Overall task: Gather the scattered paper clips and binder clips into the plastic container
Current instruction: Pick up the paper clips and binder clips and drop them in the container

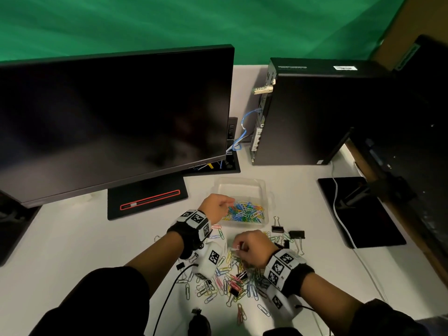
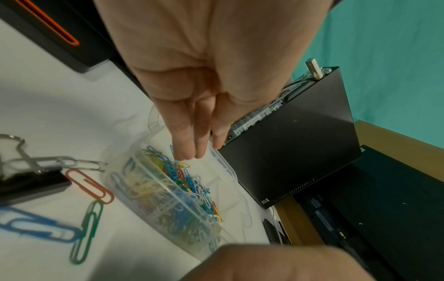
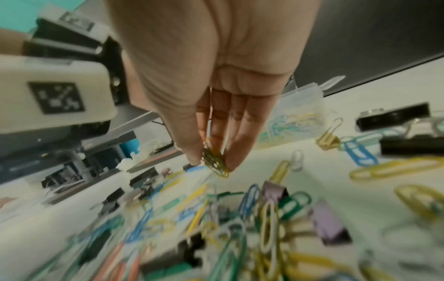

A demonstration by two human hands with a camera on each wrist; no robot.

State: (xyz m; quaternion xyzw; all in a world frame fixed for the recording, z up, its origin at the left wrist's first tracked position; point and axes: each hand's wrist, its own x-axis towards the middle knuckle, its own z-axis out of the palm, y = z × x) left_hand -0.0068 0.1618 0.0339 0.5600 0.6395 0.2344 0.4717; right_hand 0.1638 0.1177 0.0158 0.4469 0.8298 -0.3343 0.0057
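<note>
A clear plastic container (image 1: 242, 187) stands on the white desk with a heap of coloured paper clips (image 1: 244, 212) inside. My left hand (image 1: 228, 204) hovers over its near-left part, fingers (image 2: 190, 148) straight and pointing down at the heap, holding nothing; a blue clip (image 2: 172, 154) stands up beside the fingertips. My right hand (image 1: 238, 248) is just above the scattered pile (image 1: 232, 280) and pinches a few yellow paper clips (image 3: 216, 161) between thumb and fingertips. Black binder clips (image 1: 297, 234) lie right of it.
A dark monitor (image 1: 109, 122) and its base (image 1: 145, 200) fill the left. A black computer case (image 1: 315, 112) stands behind the container, and a black pad (image 1: 363, 214) with a white cable (image 1: 339, 214) lies to the right. Loose clips (image 2: 88, 230) surround the container's near side.
</note>
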